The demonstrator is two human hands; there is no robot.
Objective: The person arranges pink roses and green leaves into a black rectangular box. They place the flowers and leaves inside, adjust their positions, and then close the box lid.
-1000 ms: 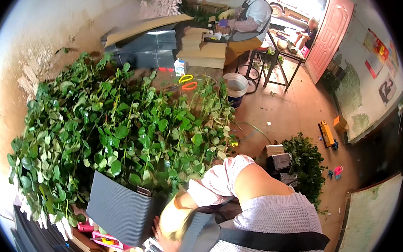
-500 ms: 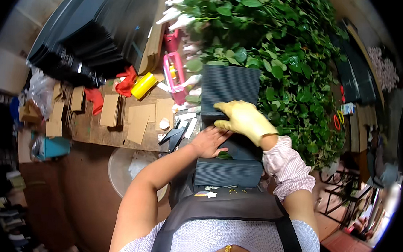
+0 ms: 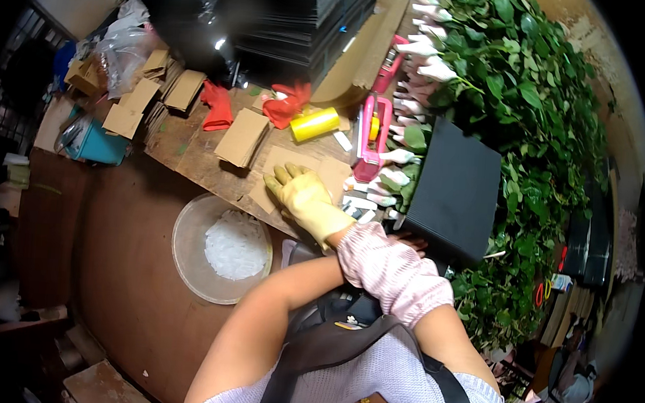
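Odds and ends around the bench (image 3: 183, 143).
Beside it I see a pale tub (image 3: 188, 266) holding white scraps; off left, a turquoise bin (image 3: 99, 140) and a clear plastic bag (image 3: 127, 51). On top I note a yellow roll (image 3: 315, 124) near crumpled red gloves (image 3: 216, 108).

The right hand (image 3: 302, 199), in a yellow glove, is positioned with fingers extended over flat cardboard pieces (image 3: 332, 172) on the wooden worktop (image 3: 181, 141). The bare left hand (image 3: 413, 244), partly hidden by the right sleeve (image 3: 392, 271), is located at the lower edge of the black sheet (image 3: 456, 191).
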